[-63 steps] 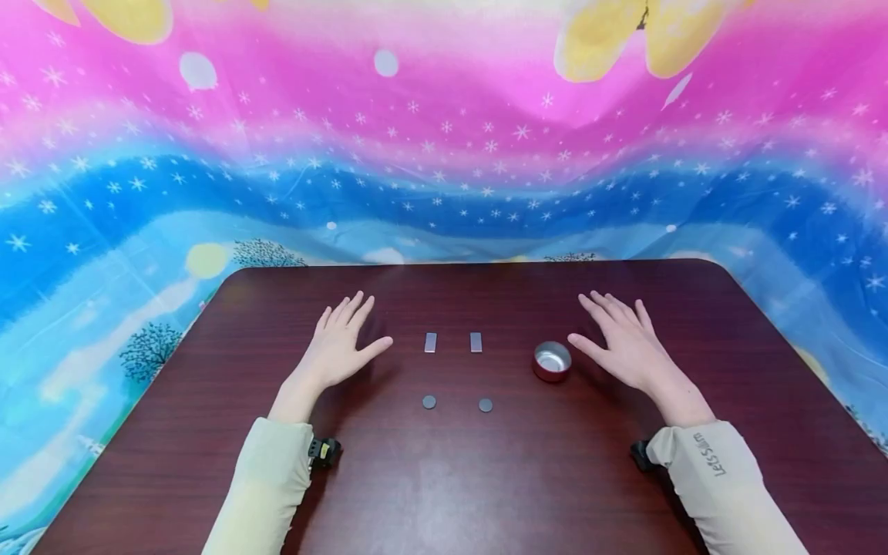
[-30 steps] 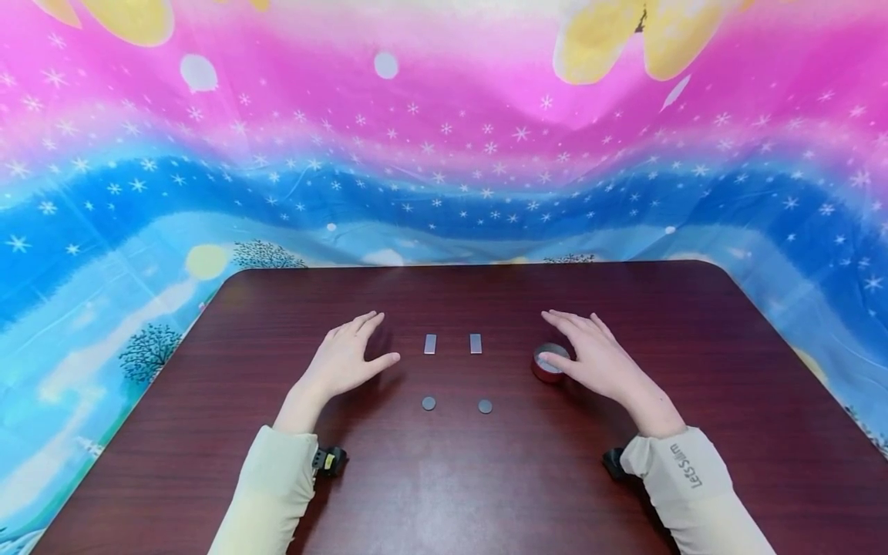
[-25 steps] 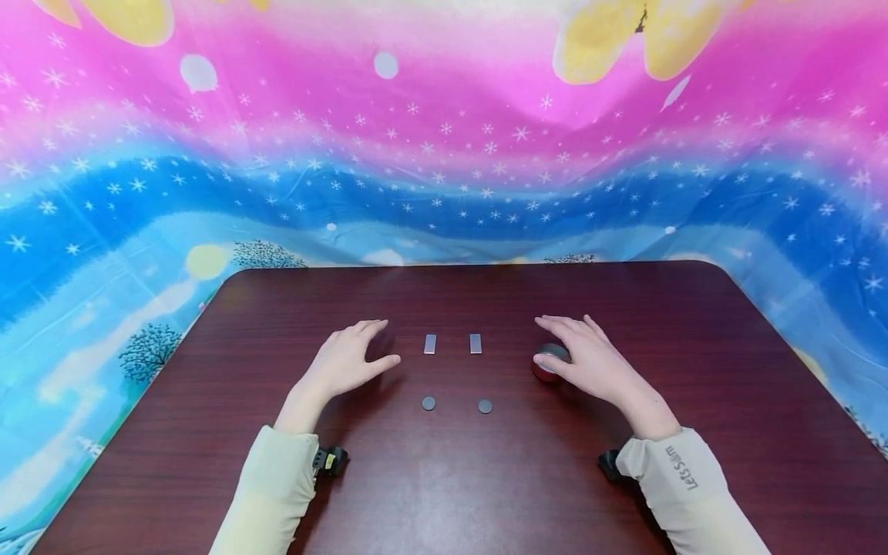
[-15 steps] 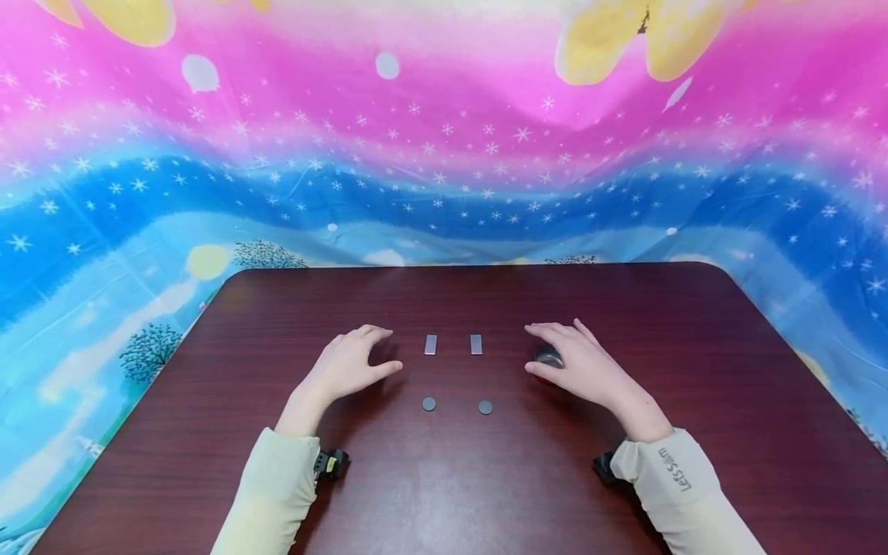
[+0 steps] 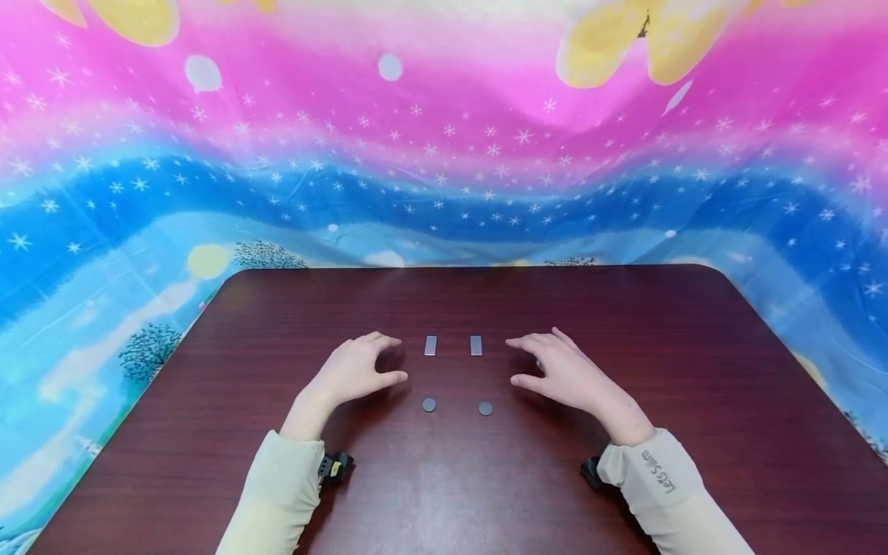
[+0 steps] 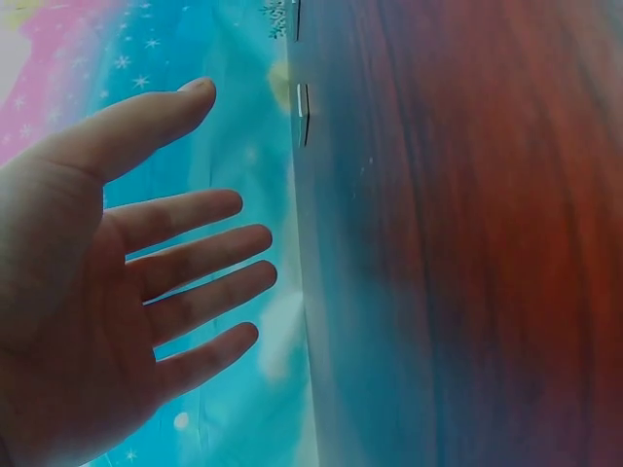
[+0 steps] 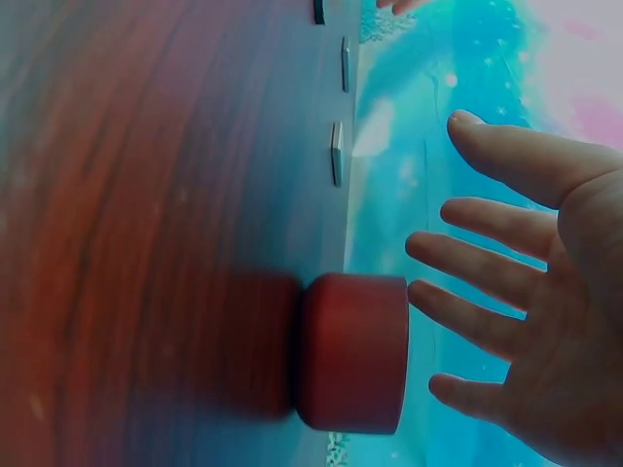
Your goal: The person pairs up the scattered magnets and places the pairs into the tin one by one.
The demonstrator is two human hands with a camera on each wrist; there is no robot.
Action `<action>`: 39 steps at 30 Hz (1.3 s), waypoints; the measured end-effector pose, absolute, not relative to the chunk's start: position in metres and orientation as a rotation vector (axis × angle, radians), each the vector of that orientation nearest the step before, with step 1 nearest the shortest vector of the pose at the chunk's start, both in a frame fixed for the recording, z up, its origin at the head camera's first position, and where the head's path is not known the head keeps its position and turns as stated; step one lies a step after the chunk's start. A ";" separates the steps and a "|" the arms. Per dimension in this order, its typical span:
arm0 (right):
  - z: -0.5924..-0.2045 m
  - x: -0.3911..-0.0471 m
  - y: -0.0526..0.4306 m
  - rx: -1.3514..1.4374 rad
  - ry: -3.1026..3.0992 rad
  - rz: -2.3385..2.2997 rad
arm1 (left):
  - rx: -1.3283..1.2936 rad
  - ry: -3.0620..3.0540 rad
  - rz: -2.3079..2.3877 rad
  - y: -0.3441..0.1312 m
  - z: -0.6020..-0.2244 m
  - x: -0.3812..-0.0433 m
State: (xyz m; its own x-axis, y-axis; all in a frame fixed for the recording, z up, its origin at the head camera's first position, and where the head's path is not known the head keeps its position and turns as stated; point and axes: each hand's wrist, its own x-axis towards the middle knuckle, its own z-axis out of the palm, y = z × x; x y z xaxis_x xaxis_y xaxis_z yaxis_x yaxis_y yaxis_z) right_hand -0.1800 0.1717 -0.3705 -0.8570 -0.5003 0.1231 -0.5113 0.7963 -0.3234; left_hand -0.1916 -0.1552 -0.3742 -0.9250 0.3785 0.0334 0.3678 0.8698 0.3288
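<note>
My left hand hovers over the table with fingers spread and holds nothing. Its fingertips point at the left of two small silver rectangular pieces. Opposite, my right hand is spread above a small red metal bowl, which it almost wholly hides in the head view. The right wrist view shows the bowl upright on the table, its rim close by the fingertips. Just left of the right fingertips lies the other silver piece. Two dark grey discs, left disc and right disc, lie nearer the person.
The dark reddish-brown wooden table has rounded far corners. Behind it and at its sides hangs a pink and blue printed cloth. Each wrist carries a black camera, the left camera and the right camera.
Both hands have come inward and a little nearer the person, the right one farther, passing over the bowl and covering it. The silver pieces and discs have stayed put.
</note>
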 end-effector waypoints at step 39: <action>-0.373 -0.171 0.132 1.021 -3.077 0.465 | 0.864 2.890 0.366 -0.125 -0.379 -0.186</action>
